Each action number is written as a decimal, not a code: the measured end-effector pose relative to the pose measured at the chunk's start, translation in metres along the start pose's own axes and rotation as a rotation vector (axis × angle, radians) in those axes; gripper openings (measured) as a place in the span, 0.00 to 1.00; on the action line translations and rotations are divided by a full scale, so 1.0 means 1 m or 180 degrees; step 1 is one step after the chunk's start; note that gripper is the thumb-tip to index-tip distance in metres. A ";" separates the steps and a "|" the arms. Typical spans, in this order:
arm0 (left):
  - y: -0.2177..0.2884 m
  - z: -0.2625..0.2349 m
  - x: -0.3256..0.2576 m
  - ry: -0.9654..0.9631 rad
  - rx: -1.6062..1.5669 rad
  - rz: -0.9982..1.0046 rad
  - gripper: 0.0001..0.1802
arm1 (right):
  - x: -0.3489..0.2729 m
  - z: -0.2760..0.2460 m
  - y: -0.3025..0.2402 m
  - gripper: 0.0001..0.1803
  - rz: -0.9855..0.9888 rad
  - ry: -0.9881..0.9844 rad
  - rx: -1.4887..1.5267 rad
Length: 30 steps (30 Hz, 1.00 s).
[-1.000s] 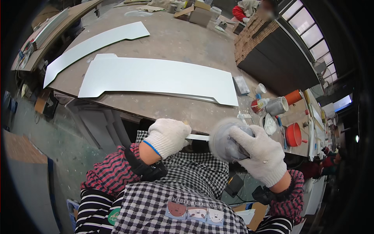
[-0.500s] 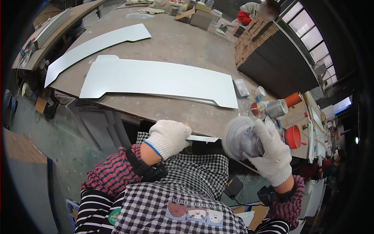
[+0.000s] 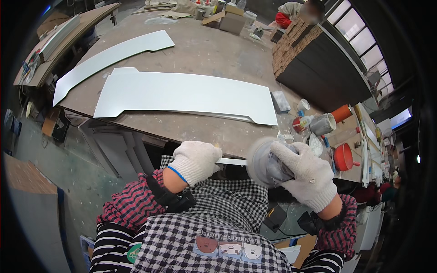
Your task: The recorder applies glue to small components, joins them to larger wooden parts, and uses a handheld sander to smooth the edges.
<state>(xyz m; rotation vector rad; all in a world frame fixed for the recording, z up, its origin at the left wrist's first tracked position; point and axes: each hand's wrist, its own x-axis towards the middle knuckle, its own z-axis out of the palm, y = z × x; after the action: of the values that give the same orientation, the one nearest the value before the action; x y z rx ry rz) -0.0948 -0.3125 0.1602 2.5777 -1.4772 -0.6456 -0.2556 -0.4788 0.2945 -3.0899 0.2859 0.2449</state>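
My right hand (image 3: 312, 175), in a white knit glove, is wrapped round a grey round-headed power sander (image 3: 271, 164). Its pale disc is smeared by motion and overlaps the right end of a narrow white strip (image 3: 232, 161) at the table's near edge. The strip's left end disappears into my left hand (image 3: 196, 159), gloved the same way and closed on it. Whether the strip is the edge of a larger panel is hidden. Beyond my hands, long white panels (image 3: 191, 95) lie stacked on the brown table (image 3: 200, 45), and another curved white panel (image 3: 114, 59) lies farther left.
At the right stand a grey can (image 3: 323, 123), an orange cylinder (image 3: 342, 113) and a red bowl (image 3: 344, 157). A tall dark stack (image 3: 323, 68) rises behind them, with a person (image 3: 291, 13) beyond. Grey panels (image 3: 111, 143) lean below the table at left.
My right hand has moved the sander left along the strip, toward my left hand. My left hand stays nearly in place.
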 end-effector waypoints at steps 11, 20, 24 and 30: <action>-0.002 0.003 0.001 0.0076 -0.0077 -0.0089 0.12 | 0.008 -0.001 0.000 0.37 -0.0168 0.0094 0.0091; -0.003 0.001 -0.001 0.0208 -0.0079 -0.0070 0.13 | 0.010 0.001 -0.010 0.40 0.0107 -0.0143 0.0122; -0.004 0.001 0.000 0.0090 -0.0070 -0.0095 0.14 | 0.006 0.000 0.005 0.45 0.0041 0.0220 -0.0019; -0.001 -0.003 0.000 0.0038 -0.0146 -0.0016 0.14 | -0.008 0.008 0.019 0.48 0.0150 0.0716 0.0138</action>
<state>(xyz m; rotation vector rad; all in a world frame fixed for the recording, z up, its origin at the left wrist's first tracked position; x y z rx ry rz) -0.0929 -0.3121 0.1622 2.5474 -1.4358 -0.6556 -0.2684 -0.4952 0.2881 -3.0708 0.3648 -0.1081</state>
